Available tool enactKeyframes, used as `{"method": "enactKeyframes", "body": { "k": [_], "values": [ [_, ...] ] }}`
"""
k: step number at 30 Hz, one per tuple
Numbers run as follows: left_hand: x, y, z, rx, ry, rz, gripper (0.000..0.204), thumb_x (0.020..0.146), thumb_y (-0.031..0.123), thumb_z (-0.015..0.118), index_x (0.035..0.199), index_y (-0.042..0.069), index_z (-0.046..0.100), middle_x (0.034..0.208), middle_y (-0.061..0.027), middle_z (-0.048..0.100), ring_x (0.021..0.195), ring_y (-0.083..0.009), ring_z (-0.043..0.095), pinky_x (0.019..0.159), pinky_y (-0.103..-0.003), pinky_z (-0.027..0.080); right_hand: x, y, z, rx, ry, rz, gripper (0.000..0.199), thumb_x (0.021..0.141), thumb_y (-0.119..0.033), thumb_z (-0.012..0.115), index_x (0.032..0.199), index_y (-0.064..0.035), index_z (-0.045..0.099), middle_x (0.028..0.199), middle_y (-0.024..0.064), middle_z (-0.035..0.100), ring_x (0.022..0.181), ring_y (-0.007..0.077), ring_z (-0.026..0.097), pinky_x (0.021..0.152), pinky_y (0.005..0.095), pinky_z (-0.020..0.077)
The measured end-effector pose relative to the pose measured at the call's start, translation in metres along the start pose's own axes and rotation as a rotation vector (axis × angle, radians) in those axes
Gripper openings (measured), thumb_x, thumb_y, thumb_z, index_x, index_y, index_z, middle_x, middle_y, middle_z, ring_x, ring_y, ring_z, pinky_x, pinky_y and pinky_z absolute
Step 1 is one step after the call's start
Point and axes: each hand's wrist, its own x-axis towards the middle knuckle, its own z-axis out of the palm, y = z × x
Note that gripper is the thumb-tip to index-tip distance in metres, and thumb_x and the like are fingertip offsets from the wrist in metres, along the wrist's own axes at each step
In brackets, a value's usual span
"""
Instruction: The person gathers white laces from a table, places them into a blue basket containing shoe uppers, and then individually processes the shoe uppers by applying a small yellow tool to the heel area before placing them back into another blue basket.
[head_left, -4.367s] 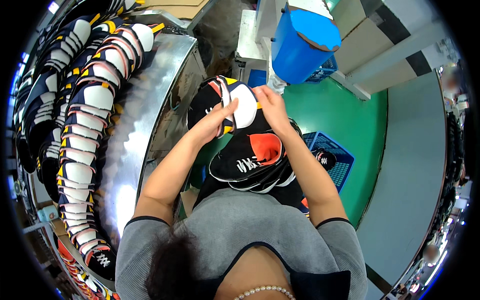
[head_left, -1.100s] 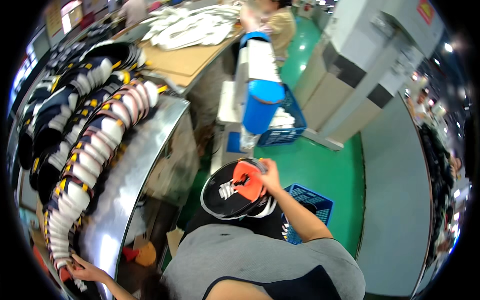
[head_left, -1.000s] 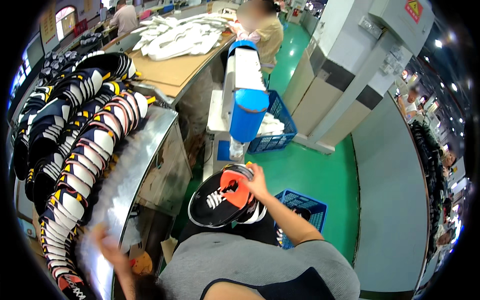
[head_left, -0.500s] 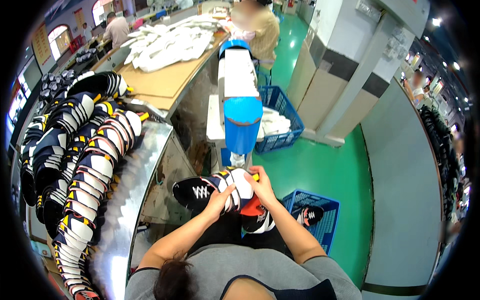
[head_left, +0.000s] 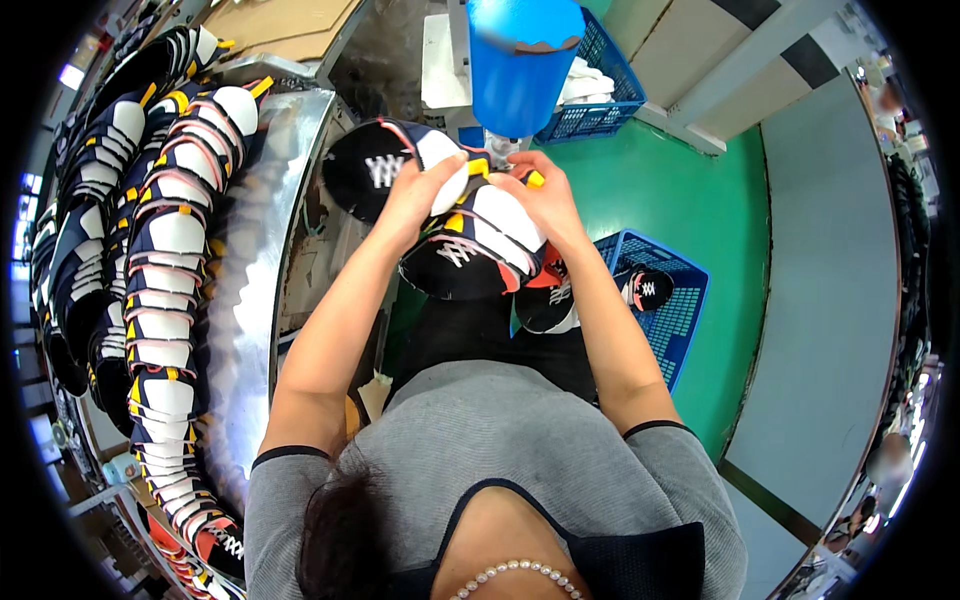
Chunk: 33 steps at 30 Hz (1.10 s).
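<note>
My left hand (head_left: 424, 194) is closed on a shoe upper (head_left: 362, 172) with a black toe, white lace pattern and white heel panel, thumb on top of the panel. A second, matching upper (head_left: 462, 258) hangs below it, between my arms. My right hand (head_left: 540, 200) pinches the heel end of that second upper, by its yellow tab, fingers close under the metal head of a blue machine (head_left: 525, 70). The heel edges of both uppers meet near the machine's tip. Further black and red uppers (head_left: 547, 302) rest near my lap.
Long nested stacks of uppers (head_left: 165, 240) cover the metal-topped table (head_left: 265, 200) at left. A blue crate (head_left: 688, 320) on the green floor at right holds an upper. Behind the machine, another blue crate (head_left: 610, 110) holds white pieces. A grey partition (head_left: 830, 270) stands at far right.
My view has tilted down, so the machine and table appear higher. Both hands have shifted closer to the machine head. Two separate uppers now show between my hands, spread apart.
</note>
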Motion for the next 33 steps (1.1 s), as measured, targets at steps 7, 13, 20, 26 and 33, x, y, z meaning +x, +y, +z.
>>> {"method": "enactKeyframes", "body": {
  "k": [7,13,20,26,33],
  "values": [
    [0.037,-0.024,0.019,0.050,-0.019,-0.004,0.037,0.081,0.028,0.066,0.100,-0.003,0.060,0.090,-0.0088,0.065,0.078,-0.0158,0.062,0.069,-0.027,0.048,0.014,0.026,-0.005,-0.152,0.084,0.026,0.045,0.070,-0.031,0.079,0.099,-0.0001,0.065,0.078,0.0066,0.065,0.072,0.0153,0.062,0.065,0.0276,0.0484],
    [0.070,-0.040,0.017,-0.166,0.060,0.001,0.031,0.080,0.018,0.066,0.100,-0.004,0.060,0.093,-0.0104,0.064,0.082,-0.0189,0.063,0.075,-0.030,0.048,0.048,0.055,0.001,0.292,0.107,0.235,0.020,0.080,-0.018,0.069,0.088,0.0010,0.068,0.074,0.0072,0.064,0.065,0.0127,0.056,0.060,0.0273,0.0454],
    [0.122,-0.033,-0.009,-0.649,0.002,-0.408,0.027,0.091,0.018,0.044,0.104,-0.002,0.056,0.094,-0.0146,0.064,0.084,-0.0270,0.064,0.075,-0.044,0.052,0.062,0.051,-0.026,0.396,0.080,0.338,0.024,0.087,-0.023,0.062,0.085,0.0008,0.064,0.077,0.0043,0.061,0.066,0.0099,0.054,0.060,0.0229,0.0438],
    [-0.032,-0.016,-0.004,-0.283,0.181,0.020,0.038,0.094,0.029,0.051,0.112,-0.005,0.051,0.100,-0.0143,0.064,0.092,-0.0249,0.063,0.085,-0.034,0.050,0.024,0.071,-0.052,0.324,0.371,0.290,0.033,0.092,-0.033,0.057,0.088,-0.0005,0.062,0.077,0.0033,0.059,0.068,0.0099,0.052,0.062,0.0234,0.0433],
    [-0.038,-0.051,0.030,-0.206,0.032,-0.030,0.037,0.084,0.016,0.067,0.113,-0.004,0.056,0.104,-0.0079,0.063,0.093,-0.0150,0.061,0.082,-0.027,0.047,-0.001,0.034,0.008,0.287,0.211,0.230,0.024,0.092,-0.022,0.054,0.087,-0.0005,0.063,0.081,0.0077,0.064,0.072,0.0152,0.057,0.066,0.0293,0.0448]
  ]
}}
